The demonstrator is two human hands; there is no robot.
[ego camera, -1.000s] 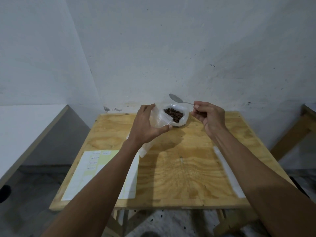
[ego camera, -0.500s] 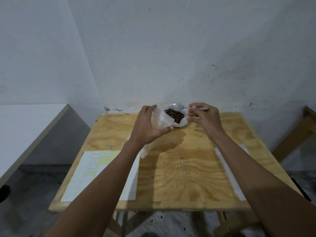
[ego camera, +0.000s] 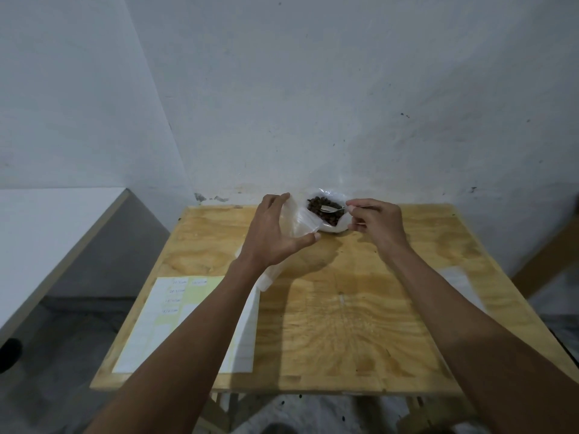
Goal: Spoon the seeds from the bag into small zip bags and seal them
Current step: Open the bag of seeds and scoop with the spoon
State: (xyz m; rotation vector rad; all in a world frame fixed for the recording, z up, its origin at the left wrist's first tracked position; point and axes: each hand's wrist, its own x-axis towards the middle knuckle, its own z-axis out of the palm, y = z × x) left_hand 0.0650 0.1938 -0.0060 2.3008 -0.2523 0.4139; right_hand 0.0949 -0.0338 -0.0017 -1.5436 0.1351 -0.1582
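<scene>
Left hand (ego camera: 275, 233) holds an apparently empty small zip bag (ego camera: 302, 222); right hand (ego camera: 376, 223) pinches the spoon (ego camera: 329, 209) in the seeds (ego camera: 324, 208) of the open bag (ego camera: 340, 225).

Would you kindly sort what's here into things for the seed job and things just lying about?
For the job: seed bag, spoon, small zip bag, spare zip bags.
Lying about: paper sheet, white strip.
</scene>
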